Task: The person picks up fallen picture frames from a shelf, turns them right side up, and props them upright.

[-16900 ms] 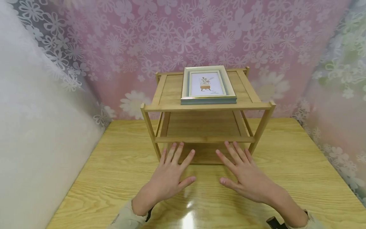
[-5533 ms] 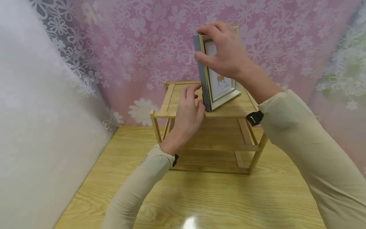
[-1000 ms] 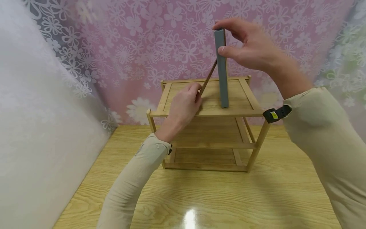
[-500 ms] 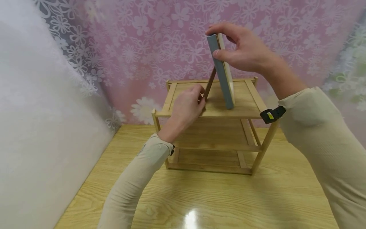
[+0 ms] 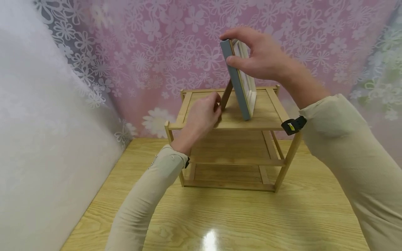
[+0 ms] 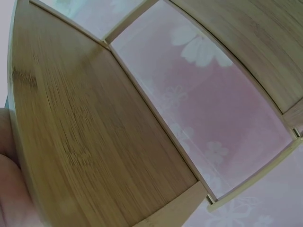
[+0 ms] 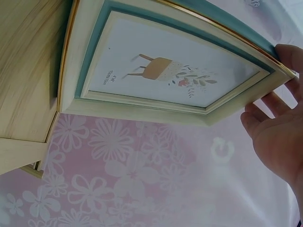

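Note:
A picture frame (image 5: 236, 78) with blue-grey sides and a cream front stands on the top board of a small wooden shelf (image 5: 201, 123), turned side-on and leaning to the left. At its upper corner my right hand (image 5: 263, 52) grips it, thumb on the side edge and fingers over the top. Behind the frame a brown support leg (image 5: 226, 94) slants down to the board. My left hand (image 5: 202, 113) pinches this leg near its lower end. In the right wrist view the print (image 7: 156, 66) shows a potted plant on legs. Only a bit of left hand (image 6: 12, 189) appears in the left wrist view.
Two lower boards, middle (image 5: 232, 146) and bottom (image 5: 229, 176), sit under the top one. The shelf stands on a wood-grain table (image 5: 201, 212). Pink floral cloth (image 5: 150, 62) hangs behind, and a white sheet (image 5: 56, 139) hangs at the left.
Earlier the frame lay flat on the shelf, both hands off it; then it was stood upright. Its leg now shows swung out. Over the last second the frame's top has tipped left.

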Demonstrator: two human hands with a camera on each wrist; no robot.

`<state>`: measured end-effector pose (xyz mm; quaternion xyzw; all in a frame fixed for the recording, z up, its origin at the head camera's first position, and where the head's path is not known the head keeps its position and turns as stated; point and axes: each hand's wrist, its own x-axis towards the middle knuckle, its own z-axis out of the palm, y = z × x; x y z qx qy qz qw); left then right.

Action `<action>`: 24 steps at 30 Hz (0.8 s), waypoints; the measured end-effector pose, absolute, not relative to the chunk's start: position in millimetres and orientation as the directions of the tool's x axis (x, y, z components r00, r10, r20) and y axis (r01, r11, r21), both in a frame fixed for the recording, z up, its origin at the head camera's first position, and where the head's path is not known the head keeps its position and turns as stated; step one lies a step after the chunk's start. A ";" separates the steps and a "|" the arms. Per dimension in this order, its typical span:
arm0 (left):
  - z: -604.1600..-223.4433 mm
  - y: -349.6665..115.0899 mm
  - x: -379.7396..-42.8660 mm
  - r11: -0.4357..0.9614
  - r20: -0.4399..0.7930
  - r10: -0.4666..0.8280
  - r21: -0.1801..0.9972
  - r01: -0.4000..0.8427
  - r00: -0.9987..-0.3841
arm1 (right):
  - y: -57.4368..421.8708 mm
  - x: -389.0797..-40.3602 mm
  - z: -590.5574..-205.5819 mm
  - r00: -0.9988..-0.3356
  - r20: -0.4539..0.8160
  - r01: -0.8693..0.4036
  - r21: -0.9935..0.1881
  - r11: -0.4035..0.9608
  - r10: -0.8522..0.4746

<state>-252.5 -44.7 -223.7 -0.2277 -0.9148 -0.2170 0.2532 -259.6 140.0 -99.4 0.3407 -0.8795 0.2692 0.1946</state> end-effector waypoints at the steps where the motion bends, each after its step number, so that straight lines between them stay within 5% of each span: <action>1: -223.3 -45.2 -253.1 0.802 0.559 0.309 0.282 0.527 -0.770 | 139.4 -259.6 -99.1 -0.690 0.524 -0.705 -0.328 0.628 -0.500; 24: -214.8 -49.5 -260.8 0.804 0.510 0.330 0.289 0.519 -0.795 | 125.2 -256.9 -95.4 -0.707 0.528 -0.661 -0.259 0.704 -0.470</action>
